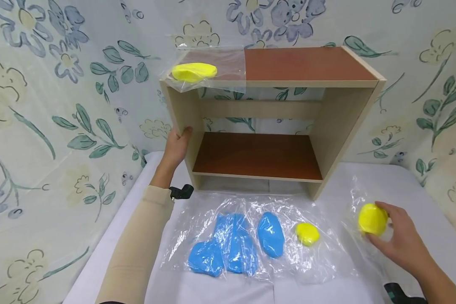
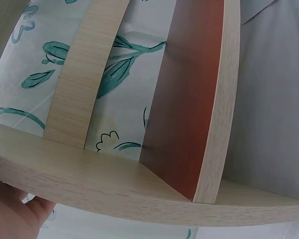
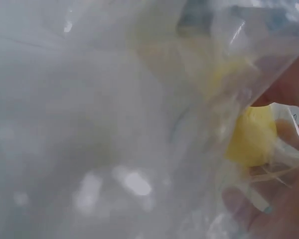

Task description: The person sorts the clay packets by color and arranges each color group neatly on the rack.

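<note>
A small wooden shelf unit (image 1: 267, 156) with red-brown boards stands at the back of the white-covered table. My left hand (image 1: 177, 145) holds its left side panel (image 2: 99, 186), thumb toward the front edge. At the right, my right hand (image 1: 400, 232) grips a yellow lump (image 1: 373, 219) inside a clear plastic bag, thumb below and fingers above it. In the right wrist view the bag's film (image 3: 114, 124) covers much of the picture, with the yellow lump (image 3: 254, 137) between the fingers. A bagged flat yellow piece (image 1: 194, 72) lies on the shelf's top left.
In front of the shelf lie clear plastic bags with blue pieces (image 1: 235, 242), a blue oval (image 1: 271, 234) and a smaller yellow lump (image 1: 307, 234). White cloth (image 1: 213, 291) covers the table. Flower-patterned sheeting (image 1: 61, 177) rises behind and at both sides.
</note>
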Available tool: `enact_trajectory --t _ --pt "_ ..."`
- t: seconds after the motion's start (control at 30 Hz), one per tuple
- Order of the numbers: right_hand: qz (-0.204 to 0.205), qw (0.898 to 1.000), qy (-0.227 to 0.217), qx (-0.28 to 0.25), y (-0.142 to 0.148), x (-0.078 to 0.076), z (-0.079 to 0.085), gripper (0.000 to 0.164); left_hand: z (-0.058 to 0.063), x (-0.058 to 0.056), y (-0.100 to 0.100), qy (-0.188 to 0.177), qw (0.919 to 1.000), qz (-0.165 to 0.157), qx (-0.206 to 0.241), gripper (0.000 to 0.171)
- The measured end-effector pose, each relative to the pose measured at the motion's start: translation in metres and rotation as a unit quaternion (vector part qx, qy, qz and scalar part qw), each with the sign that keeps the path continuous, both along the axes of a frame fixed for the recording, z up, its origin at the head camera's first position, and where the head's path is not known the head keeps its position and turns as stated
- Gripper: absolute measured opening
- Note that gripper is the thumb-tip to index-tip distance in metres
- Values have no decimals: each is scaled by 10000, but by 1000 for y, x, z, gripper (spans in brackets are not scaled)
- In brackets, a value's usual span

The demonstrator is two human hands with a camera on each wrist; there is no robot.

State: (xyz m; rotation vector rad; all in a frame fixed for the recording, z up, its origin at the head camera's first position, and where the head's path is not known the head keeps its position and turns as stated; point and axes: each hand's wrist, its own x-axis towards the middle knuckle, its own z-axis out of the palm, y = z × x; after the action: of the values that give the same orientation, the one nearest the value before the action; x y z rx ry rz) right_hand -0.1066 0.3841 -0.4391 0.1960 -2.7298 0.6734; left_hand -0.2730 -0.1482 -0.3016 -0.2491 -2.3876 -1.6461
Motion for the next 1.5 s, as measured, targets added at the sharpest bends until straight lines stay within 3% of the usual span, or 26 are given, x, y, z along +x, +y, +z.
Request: enact_trajectory --t 0.23,0.53,0.83,1.07,1.13,1.2,1.5 --pt "102 9995 292 -62 1 -5 14 101 7 7 3 -67 10000 -36 29 52" --pt "31 9982 494 -333 -1 -10 31 100 5 5 3 -15 10000 62 36 52" --pt "-192 9959 733 -487 -11 -13 47 99 4 3 2 84 9999 -40 71 53" --pt "-246 9922 1059 -610 -14 -13 56 100 -14 -12 -4 166 9998 3 86 53" --pt "-322 9906 1152 -659 -15 -13 60 101 -14 -13 -4 140 9999 1 79 53" --pt "-340 9893 1233 -700 -18 -13 65 102 -21 -21 -7 202 9998 16 66 53" --pt "-103 9854 1564 -668 -23 -18 86 102 -25 -23 -8 349 9994 68 55 53"
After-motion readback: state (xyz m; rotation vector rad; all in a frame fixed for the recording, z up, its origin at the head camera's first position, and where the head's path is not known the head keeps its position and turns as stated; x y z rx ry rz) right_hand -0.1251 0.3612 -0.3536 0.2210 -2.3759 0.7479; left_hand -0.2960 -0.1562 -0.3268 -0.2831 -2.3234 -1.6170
